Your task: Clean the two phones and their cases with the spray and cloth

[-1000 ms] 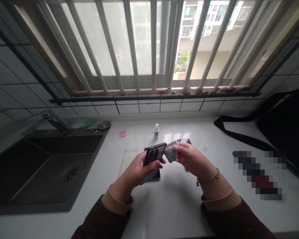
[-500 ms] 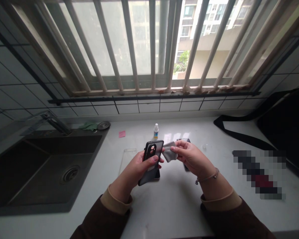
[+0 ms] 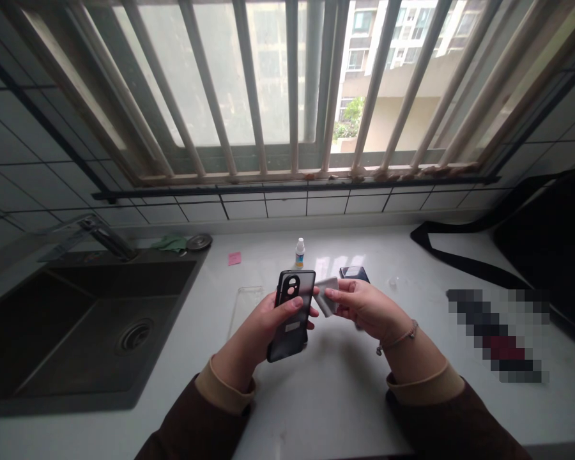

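My left hand [image 3: 268,326] grips a black phone case [image 3: 291,313] upright, its camera cutouts at the top and a small pale label low on its back. My right hand [image 3: 367,306] pinches a small grey microfiber cloth [image 3: 326,297] between its fingertips, close to the case's right edge. Behind my right hand, a dark phone [image 3: 354,273] lies on the white counter [image 3: 335,396]. A clear plastic sheet or case [image 3: 243,306] lies left of my left hand, partly hidden by it. A small dropper bottle [image 3: 299,253] stands farther back.
A dark steel sink [image 3: 91,326] with a faucet [image 3: 108,239] fills the left side. A green cloth [image 3: 170,243], a drain strainer [image 3: 199,241] and a pink sticky note [image 3: 234,258] sit near it. A black bag [image 3: 546,236] with a strap lies right, beside a pixelated object [image 3: 498,335].
The black case has turned from tilted to nearly upright in my left hand. The grey cloth has shifted lower and right, leaving more of the dark phone visible.
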Available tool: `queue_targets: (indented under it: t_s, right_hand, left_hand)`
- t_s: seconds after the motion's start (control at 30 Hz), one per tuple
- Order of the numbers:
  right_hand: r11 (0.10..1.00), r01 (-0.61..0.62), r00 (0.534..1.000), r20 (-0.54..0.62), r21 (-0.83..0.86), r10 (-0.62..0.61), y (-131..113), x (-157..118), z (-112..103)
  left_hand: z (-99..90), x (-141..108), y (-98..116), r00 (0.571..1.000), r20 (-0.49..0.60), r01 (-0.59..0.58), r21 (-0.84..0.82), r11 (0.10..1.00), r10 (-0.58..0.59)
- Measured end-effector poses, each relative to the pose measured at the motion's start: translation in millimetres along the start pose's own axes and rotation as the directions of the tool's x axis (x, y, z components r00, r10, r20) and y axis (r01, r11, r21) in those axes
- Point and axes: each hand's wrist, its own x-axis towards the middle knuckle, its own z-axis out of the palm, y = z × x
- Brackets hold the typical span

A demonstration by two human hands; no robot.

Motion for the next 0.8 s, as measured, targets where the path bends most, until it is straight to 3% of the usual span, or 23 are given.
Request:
queue_targets:
  t_s: [0.1,0.2,0.27,0.37,0.43,0.5,0.6,0.8]
  right_hand:
    - [0.999,0.012,0.997,-0.083,0.043,-0.009,1,2,0]
    - [0.99,0.123,0.965,-0.242,0.073,-0.102,1,6,-1]
    - [0.973,0.228,0.897,-0.379,-0.038,-0.225,2,6,-1]
    - [0.852,0.296,0.734,-0.468,-0.431,-0.492,3,2,5]
    - [0.713,0.305,0.672,-0.388,-0.631,-0.63,6,0,13]
    - [0.61,0.354,0.695,-0.237,-0.709,-0.679,12,0,22]
    - [0.495,0.437,0.758,0.012,-0.751,-0.652,21,3,33]
    - [0.324,0.585,0.708,0.272,-0.744,-0.652,29,9,41]
  left_hand:
    - [6.8,5,-2,0.999,-0.039,0.027,-0.142,0.99,-0.033]
    - [14.6,13,-6,0.992,-0.074,0.072,-0.344,0.936,-0.104]
    - [17.7,17,-10,0.988,-0.043,0.117,-0.409,0.905,-0.147]
    - [18.5,17,-18,0.983,0.051,0.179,-0.413,0.893,-0.174]
    - [17.9,16,-23,0.973,0.107,0.23,-0.382,0.895,-0.204]
    - [17.1,15,-28,0.965,0.115,0.261,-0.347,0.901,-0.236]
    - [17.1,16,-31,0.973,0.039,0.225,-0.344,0.912,-0.226]
    - [23.2,22,-27,0.991,-0.075,0.06,-0.491,0.869,-0.11]
